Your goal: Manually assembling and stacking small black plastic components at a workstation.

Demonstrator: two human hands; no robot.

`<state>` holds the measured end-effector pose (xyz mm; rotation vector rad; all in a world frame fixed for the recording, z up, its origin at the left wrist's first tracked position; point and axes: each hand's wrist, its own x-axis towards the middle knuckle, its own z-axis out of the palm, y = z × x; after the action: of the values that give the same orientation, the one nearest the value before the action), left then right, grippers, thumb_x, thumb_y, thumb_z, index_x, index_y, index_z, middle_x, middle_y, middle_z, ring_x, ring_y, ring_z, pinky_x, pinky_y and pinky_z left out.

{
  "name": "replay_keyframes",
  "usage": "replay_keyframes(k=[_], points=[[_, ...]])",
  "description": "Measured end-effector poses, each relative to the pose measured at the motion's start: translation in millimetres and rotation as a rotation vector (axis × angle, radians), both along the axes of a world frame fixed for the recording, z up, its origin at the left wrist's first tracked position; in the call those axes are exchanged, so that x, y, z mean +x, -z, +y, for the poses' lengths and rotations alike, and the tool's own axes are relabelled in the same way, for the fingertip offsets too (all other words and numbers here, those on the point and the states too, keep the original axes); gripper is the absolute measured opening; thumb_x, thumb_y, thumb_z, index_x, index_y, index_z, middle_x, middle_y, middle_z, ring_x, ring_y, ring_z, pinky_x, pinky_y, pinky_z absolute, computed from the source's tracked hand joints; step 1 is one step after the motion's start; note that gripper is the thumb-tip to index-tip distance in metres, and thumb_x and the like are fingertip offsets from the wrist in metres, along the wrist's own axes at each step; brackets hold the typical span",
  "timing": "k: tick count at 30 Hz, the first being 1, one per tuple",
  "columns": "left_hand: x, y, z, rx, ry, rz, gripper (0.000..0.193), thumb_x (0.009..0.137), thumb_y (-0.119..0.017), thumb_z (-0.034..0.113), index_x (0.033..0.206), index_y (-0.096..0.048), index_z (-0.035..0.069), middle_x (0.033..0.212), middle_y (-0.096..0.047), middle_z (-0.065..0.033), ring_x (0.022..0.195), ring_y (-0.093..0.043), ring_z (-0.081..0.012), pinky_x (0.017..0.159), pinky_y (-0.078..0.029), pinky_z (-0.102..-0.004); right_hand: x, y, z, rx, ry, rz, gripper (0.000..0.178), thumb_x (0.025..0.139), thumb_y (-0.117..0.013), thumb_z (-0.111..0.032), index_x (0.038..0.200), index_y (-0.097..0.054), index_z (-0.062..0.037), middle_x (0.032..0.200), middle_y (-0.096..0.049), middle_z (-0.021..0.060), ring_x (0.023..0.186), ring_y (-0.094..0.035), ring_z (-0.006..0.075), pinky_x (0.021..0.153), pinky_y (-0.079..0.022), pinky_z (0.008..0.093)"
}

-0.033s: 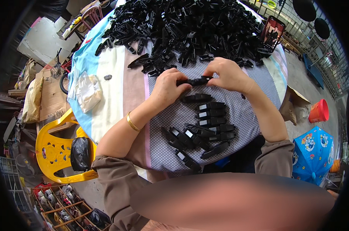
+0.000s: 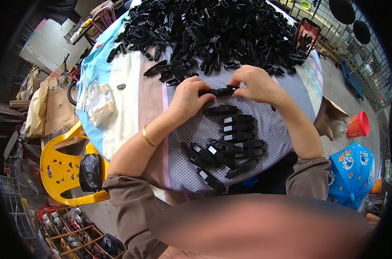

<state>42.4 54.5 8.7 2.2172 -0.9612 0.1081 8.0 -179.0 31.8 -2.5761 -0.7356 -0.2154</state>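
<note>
My left hand (image 2: 188, 98) and my right hand (image 2: 257, 86) hold a narrow black plastic piece (image 2: 223, 91) level between them, one at each end. Both are closed, thumbs and fingers pinching its ends, which they partly cover. Just nearer to me, several similar black pieces (image 2: 238, 127) lie in a rough column on the dotted tablecloth. Some of them carry a small whitish patch. Closer to the table's near edge, more black pieces (image 2: 211, 156) lie at slants, some overlapping. Beyond my hands spreads a large heap of black plastic pieces (image 2: 209, 34).
A phone (image 2: 306, 38) stands at the heap's right. A clear plastic bag (image 2: 98, 103) rests on the striped tablecloth (image 2: 122, 116) at left. Around the table are a yellow chair (image 2: 57, 172) with a black bag (image 2: 90, 172), a blue umbrella (image 2: 351, 172) and a red bucket (image 2: 358, 125).
The picture on the phone's screen differs. The held piece looks slightly turned between my fingers; my hands are almost in the same place.
</note>
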Motion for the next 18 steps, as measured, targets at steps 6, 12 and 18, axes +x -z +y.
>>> replay_keyframes(k=[6,12,18], points=[[4,6,-3,-0.05,0.095,-0.016,0.022,0.071,-0.076,0.01,0.087,-0.069,-0.002,0.079,-0.06,-0.0103,0.07,-0.06,-0.0222,0.065,-0.049,-0.0309,3,6,10,0.048,-0.108,-0.133,0.021,0.066,-0.075,-0.013,0.084,-0.07,-0.0044,0.079,-0.064,0.0087,0.079,-0.06,0.0267,0.072,-0.048,0.0372],[11,-1,0,0.058,0.215,-0.043,0.02,0.072,-0.077,0.015,0.085,-0.07,0.002,0.082,-0.062,-0.0104,0.082,-0.058,-0.0238,0.072,-0.048,-0.0339,5,5,6,0.084,-0.153,0.071,0.02,0.071,-0.072,-0.019,0.087,-0.072,-0.0065,0.083,-0.066,0.0104,0.085,-0.062,0.029,0.075,-0.049,0.0385],[58,-3,20,0.055,-0.268,-0.518,0.023,0.082,-0.068,0.022,0.095,-0.07,0.002,0.099,-0.061,-0.0123,0.097,-0.053,-0.0304,0.085,-0.043,-0.0406,34,23,-11,0.069,0.165,-0.494,0.025,0.079,-0.069,-0.012,0.103,-0.067,-0.0036,0.099,-0.067,0.0075,0.09,-0.059,0.0216,0.077,-0.051,0.0314]])
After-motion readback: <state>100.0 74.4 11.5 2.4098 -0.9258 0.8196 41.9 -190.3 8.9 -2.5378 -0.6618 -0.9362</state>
